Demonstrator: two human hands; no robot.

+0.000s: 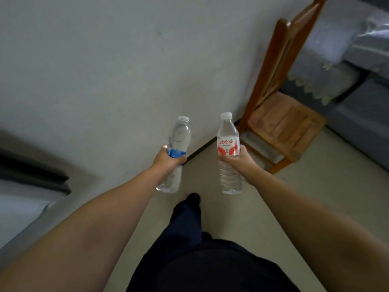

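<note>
Now we carry two capped water bottles across the room: our left hand [166, 158] grips the blue-labelled bottle [175, 154], our right hand [240, 160] the red-labelled bottle [229, 152]. Next we likely need a spot to set them upright, perhaps the wooden chair [282, 123].

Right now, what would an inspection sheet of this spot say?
Surface: pale floor, the person stands on it.
Job's things: blue-label bottle and red-label bottle, both capped, held in the air, apart.
Clutter: nothing seen.
Grippers: left hand grips the blue-label bottle; right hand grips the red-label bottle.
Cables: nothing seen.
Surroundings: grey wall, wooden chair beside it, grey couch on the right.
</note>
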